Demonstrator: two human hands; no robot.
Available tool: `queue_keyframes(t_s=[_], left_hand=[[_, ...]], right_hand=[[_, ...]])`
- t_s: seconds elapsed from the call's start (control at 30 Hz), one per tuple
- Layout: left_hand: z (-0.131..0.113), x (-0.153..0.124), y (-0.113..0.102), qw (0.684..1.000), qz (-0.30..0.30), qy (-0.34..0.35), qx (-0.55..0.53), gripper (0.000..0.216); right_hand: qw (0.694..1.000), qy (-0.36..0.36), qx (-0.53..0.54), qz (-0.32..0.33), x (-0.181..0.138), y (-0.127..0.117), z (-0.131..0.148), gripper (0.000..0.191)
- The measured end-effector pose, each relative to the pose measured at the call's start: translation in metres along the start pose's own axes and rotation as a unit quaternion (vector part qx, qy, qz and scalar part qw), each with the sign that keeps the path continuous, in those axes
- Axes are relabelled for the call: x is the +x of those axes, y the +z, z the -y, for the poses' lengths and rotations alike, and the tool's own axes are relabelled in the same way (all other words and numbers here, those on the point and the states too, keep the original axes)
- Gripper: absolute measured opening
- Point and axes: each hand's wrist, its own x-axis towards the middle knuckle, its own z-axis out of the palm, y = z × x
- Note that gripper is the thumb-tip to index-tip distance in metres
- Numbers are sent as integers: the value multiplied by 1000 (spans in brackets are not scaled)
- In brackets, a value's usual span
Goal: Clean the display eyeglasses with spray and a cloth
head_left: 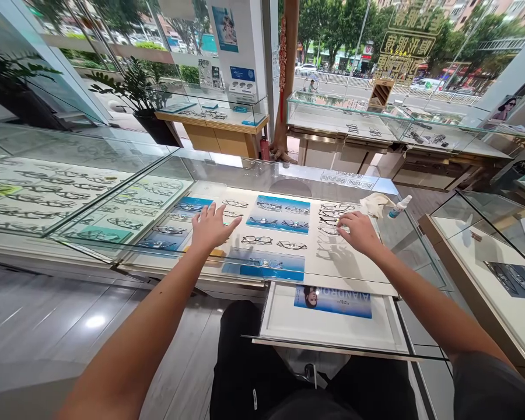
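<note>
My left hand [212, 227] is spread over the glass top of the display case [350, 265], its fingers apart and holding nothing. Below and around it, eyeglasses lie inside the case, some on blue cards [277, 214]. My right hand [359, 232] is at the right part of the case, fingers curled together at the edge of a pair of eyeglasses [327, 230]. That pair is the nearest of several dark-framed eyeglasses [336, 208] lined up on the glass, with their shadows falling below. The fingertips' exact contact is small and partly hidden.
A cream cloth [376, 205] and a small white spray bottle [400, 207] stand right of the eyeglasses. A white drawer [332, 329] with a blue printed card is pulled out before my lap. More glass cases [494, 251] stand right and behind; a potted plant [151, 111] is at the back left.
</note>
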Motion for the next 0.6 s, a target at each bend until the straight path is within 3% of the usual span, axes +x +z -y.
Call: queue_keyframes(t_s=[0.13, 0.2, 0.23, 0.33, 0.43, 0.5, 0.6], left_hand=[[-1, -1, 0, 1000, 1, -3, -1, 101], [-2, -2, -1, 1000, -1, -4, 1, 100], [-2, -3, -1, 1000, -1, -3, 2, 99], [-4, -4, -2, 1000, 6, -3, 5, 96], [-4, -5, -2, 1000, 9, -7, 3, 95], [-4, -6, -2, 1000, 5, -6, 1, 94], [-4, -7, -3, 1000, 1, -3, -5, 93]], right_hand=[[999, -7, 36, -33, -9, -22, 30, 19], [985, -48, 147, -71, -21, -37, 64, 18], [976, -71, 198, -60, -29, -44, 84, 18], [940, -154, 282, 118, -55, -44, 142, 22], [913, -214, 226, 264, -66, -5, 178, 26], [924, -226, 147, 272, -60, 36, 189, 25], [941, -203, 114, 245, -37, 96, 195, 27]])
